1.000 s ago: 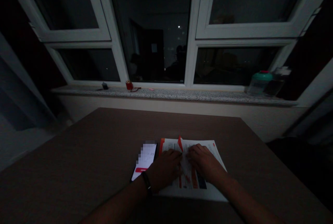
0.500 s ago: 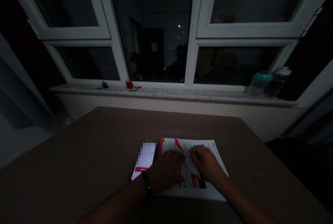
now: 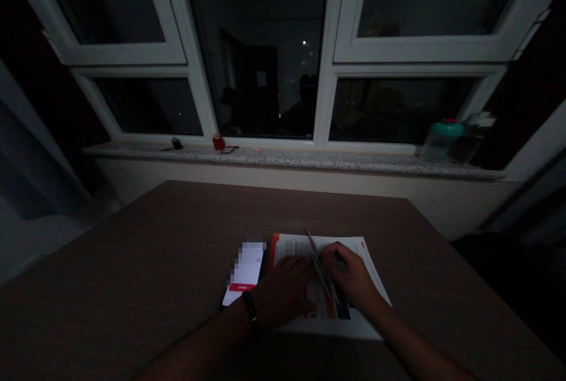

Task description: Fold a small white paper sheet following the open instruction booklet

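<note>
A printed sheet or booklet [image 3: 367, 328] with orange and dark blue patches lies on the brown table. On it stands a narrow piece of folded printed paper [image 3: 325, 275], seen nearly edge-on, its thin tip pointing away from me. My right hand [image 3: 351, 272] pinches this paper from the right with thumb and forefinger. To its left, my left hand [image 3: 285, 286] rests flat on the printed sheet, fingers stretched toward the folded paper; whether the fingertips touch it is hard to see. A dark band [image 3: 250, 308] circles my left wrist.
Left of the sheet lies a phone [image 3: 247, 263] with a lit screen, partly blurred out. Beyond the table [image 3: 198, 210], a speckled windowsill [image 3: 287, 158] holds a small red jar [image 3: 218, 142], a dark small item [image 3: 176, 143] and a teal-lidded container [image 3: 442, 142].
The folded paper has turned from showing a broad face and red tip to standing nearly edge-on. My right hand has shifted slightly with it. My left hand stays in about the same place.
</note>
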Motion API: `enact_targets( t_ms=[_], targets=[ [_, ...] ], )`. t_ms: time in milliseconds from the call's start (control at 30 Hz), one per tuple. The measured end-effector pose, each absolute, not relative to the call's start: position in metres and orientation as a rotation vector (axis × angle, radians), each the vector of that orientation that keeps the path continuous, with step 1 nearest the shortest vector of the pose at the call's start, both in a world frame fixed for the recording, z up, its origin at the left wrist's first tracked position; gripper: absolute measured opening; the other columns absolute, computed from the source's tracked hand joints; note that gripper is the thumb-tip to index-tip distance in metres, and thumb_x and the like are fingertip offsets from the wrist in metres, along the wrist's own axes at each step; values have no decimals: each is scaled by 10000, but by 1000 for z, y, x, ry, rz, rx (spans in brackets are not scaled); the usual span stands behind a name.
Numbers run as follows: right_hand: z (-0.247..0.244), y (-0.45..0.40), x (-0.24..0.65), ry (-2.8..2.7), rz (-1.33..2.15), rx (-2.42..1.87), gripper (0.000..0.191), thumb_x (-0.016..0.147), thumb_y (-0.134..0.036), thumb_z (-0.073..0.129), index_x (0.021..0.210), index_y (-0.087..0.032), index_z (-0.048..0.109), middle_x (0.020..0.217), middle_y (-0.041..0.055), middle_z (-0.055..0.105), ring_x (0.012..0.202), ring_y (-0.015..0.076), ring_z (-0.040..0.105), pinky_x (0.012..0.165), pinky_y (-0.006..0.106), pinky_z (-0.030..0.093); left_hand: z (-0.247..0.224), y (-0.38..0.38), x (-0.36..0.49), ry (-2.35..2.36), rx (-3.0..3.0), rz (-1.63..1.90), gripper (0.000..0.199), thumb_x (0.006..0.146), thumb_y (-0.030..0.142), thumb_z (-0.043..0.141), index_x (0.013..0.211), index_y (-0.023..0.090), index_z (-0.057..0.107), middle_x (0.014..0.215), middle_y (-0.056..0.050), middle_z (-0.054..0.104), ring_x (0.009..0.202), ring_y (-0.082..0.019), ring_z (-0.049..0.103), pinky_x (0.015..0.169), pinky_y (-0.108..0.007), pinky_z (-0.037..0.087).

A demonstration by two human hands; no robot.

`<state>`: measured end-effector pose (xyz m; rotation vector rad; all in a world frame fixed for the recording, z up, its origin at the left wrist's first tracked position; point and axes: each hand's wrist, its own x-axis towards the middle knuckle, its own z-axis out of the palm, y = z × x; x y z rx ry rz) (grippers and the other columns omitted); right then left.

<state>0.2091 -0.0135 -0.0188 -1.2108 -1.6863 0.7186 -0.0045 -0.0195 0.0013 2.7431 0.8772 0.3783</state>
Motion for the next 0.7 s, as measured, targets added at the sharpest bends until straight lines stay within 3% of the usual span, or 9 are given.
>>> enact_targets(
  t_ms=[267, 500, 700],
  targets=[
    [-16, -17, 207, -1987, 623, -1172, 141, 873, -143, 541, 902, -217, 657, 923, 44, 656, 938, 210, 603, 855, 345, 470, 2, -15, -6, 1016, 2710, 477, 183, 942, 194, 539, 1116, 193, 594, 1137, -74, 620, 1074, -250, 557, 962, -399, 428],
    [-21, -20, 206, -2076, 718, -1096, 250, 867, -75, 518, 988, -228, 675, 977, 42, 681, 952, 189, 631, 868, 316, 491, -9, -9, -7, 1247, 2609, 682, 164, 937, 243, 582, 1090, 181, 582, 1078, -75, 585, 1023, -251, 526, 916, -398, 443],
    [-24, -18, 205, -2104, 680, -1051, 328, 783, -1, 522, 992, -220, 648, 1039, 52, 650, 1017, 195, 600, 898, 325, 482, -14, -3, -3, 1457, 2497, 682, 309, 865, 386, 689, 1065, 169, 599, 1050, -85, 557, 996, -271, 527, 858, -413, 458]
  ],
)
